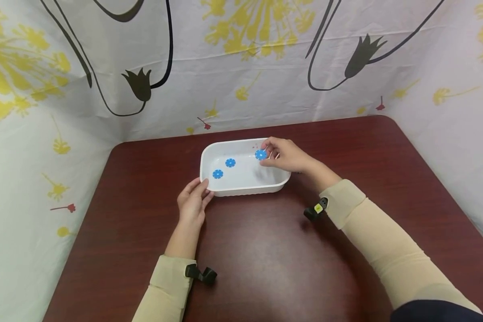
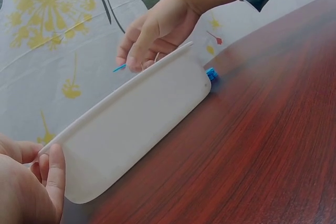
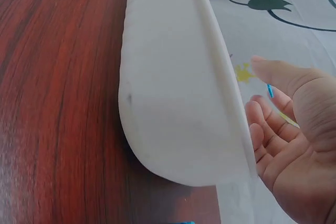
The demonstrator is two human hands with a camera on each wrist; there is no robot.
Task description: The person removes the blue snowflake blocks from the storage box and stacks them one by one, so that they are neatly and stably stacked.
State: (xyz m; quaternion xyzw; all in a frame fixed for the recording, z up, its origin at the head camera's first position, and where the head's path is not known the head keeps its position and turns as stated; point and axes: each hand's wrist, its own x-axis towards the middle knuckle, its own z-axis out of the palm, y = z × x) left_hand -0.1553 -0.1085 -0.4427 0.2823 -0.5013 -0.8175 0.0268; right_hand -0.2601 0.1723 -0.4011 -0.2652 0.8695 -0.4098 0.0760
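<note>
A white rectangular tray [image 1: 245,191] with raised walls sits on the table. My left hand [image 1: 192,201] grips its near left corner, thumb over the rim and fingers against the outer wall. Over the tray's far right part, my right hand [image 1: 283,154] pinches a blue snowflake disc [image 1: 260,154] by its edge. That disc [image 2: 119,67] shows as a thin blue edge at the fingertips in the left wrist view. Two more blue snowflake discs, one nearer [image 1: 218,174] and one farther [image 1: 230,163], lie on the tray's floor at the left.
Past the tray's right end, more blue pieces [image 2: 211,74] lie on the table, mostly hidden from the head view by the right hand. The dark red wooden table [image 1: 257,250] meets a patterned cloth [image 1: 233,80] at its back and sides.
</note>
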